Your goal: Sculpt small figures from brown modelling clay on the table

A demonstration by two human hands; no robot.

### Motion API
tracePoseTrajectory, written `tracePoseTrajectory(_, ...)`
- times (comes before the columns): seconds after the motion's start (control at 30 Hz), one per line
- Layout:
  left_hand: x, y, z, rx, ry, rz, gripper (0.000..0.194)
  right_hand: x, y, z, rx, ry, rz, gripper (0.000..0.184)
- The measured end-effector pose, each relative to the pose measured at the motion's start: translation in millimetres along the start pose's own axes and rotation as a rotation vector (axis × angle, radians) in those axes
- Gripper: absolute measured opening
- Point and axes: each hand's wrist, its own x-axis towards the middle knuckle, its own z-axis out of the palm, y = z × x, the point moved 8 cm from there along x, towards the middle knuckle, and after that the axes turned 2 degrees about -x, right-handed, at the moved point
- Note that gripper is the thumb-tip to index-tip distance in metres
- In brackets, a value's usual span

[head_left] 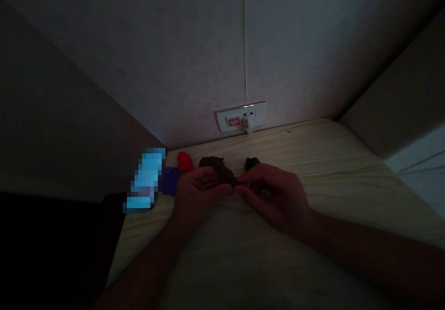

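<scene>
My left hand (200, 189) is curled around a dark brown piece of modelling clay (226, 175), with the thumb along its near side. At the right end of that piece, my right hand (274, 196) pinches a small brown bit between thumb and forefinger. Just behind my left fingers sits a bumpy brown clay lump (211, 162); whether it joins the held piece cannot be made out in the dim light. A red lump (185, 161) and a purple lump (170, 180) lie left of my left hand. Beyond my right fingers is a black lump (251, 163), partly hidden.
A lit, blurred-out screen (146, 180) stands at the left edge of the pale wooden tabletop (222, 254). Behind, the wall holds a socket plate (239, 116) with a white plug (248, 124) in it. Dark panels close off both sides.
</scene>
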Motion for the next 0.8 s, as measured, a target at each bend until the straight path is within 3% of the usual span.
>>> tracePoseTrajectory(0.43,6,-12,-0.9,-0.110,-0.118,-0.010,0.032,-1,3,3,0.007,-0.010,0.016,0.012)
tracePoseTrajectory(0.8,-1,-8,11.7,-0.329,-0.199,-0.114,0.040,-5,14,8,0.134,-0.041,0.158,0.029)
